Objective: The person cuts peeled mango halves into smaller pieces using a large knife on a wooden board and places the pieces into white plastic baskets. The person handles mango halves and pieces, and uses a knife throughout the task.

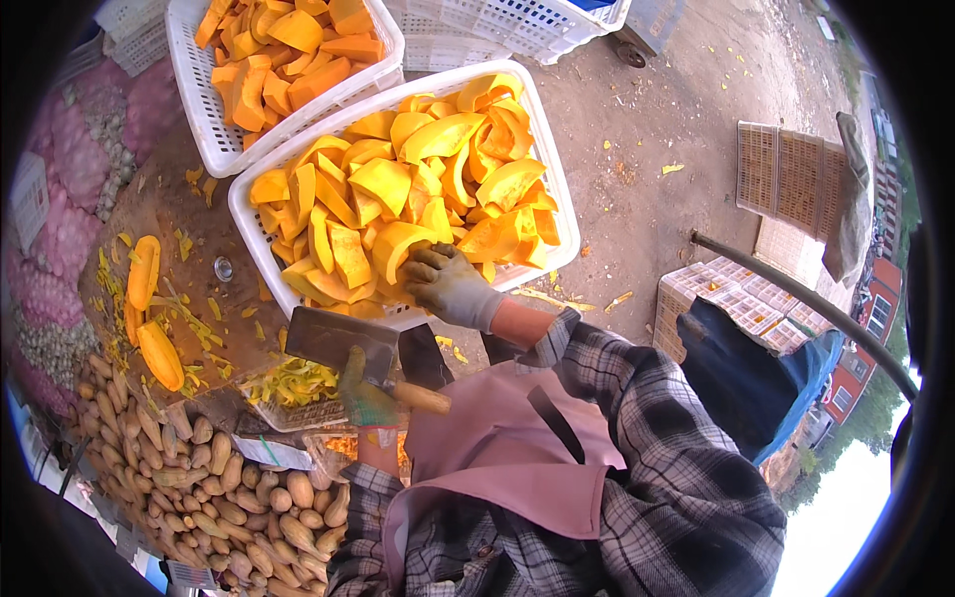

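My left hand, in a soiled glove, grips a cleaver near where its broad blade meets the wooden handle. The blade lies beside the near left corner of a white plastic crate heaped with cut yellow pumpkin pieces. My right hand, in a grey-white glove, reaches over the near rim, its fingers on a curved piece; whether they hold it is hidden. On the brown work surface at left lie peeled, elongated pumpkin pieces among peelings.
A second crate of orange pieces touches the first. A basket of peelings sits beside the cleaver. Many unpeeled squashes are piled at lower left, net sacks at far left. Stacked crates and a dark curved pole are at right.
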`<act>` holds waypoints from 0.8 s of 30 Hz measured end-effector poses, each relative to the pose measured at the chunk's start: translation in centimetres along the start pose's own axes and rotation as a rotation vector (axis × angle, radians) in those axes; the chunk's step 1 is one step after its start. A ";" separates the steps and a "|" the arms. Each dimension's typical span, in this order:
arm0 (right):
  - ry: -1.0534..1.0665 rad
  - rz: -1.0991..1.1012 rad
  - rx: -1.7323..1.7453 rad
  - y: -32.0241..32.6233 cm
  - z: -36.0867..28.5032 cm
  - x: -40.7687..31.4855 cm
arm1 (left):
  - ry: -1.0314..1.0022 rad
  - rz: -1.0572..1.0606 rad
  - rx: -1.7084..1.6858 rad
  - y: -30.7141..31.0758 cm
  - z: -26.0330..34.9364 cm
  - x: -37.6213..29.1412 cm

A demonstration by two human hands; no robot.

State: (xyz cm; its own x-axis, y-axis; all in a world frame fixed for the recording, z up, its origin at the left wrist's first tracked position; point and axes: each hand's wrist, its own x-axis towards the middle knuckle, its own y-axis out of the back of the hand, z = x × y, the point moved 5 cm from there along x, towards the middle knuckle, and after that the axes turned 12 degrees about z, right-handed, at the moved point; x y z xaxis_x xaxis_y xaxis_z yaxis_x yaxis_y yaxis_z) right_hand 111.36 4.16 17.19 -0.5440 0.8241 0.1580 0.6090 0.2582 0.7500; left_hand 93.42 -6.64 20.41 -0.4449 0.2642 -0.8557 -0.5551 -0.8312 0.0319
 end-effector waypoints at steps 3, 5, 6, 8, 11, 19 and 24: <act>-0.010 0.244 -0.220 6.2 -0.1 -2.2 | 0.043 -0.048 0.015 -1.0 -1.0 -0.8; -0.300 -0.050 -0.404 7.5 3.3 -4.2 | 0.051 -0.059 0.064 -1.9 -2.5 -1.3; -0.356 -0.126 -0.558 7.8 5.3 -4.6 | 0.039 -0.129 0.072 -2.7 -3.2 -1.6; -0.396 -0.101 -0.470 6.9 8.2 -4.7 | 0.108 -0.193 0.143 -4.1 -5.0 -1.2; -0.324 -0.008 -0.505 4.2 10.4 -3.5 | 0.112 -0.193 0.093 -6.2 -7.2 0.8; -0.539 -0.199 -0.549 7.3 6.4 -0.3 | 0.038 -0.206 0.068 -3.6 -5.2 2.8; -0.162 0.071 -0.252 1.8 -0.2 8.0 | -0.020 -0.171 -0.019 0.1 -2.0 0.3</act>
State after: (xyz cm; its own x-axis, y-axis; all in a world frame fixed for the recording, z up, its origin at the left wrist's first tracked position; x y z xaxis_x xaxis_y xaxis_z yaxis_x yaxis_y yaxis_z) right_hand 108.00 11.09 19.96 -0.3940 0.9104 0.1264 0.4684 0.0805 0.8798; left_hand 94.62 -7.62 19.10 -0.3588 0.4124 -0.8374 -0.6104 -0.7824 -0.1237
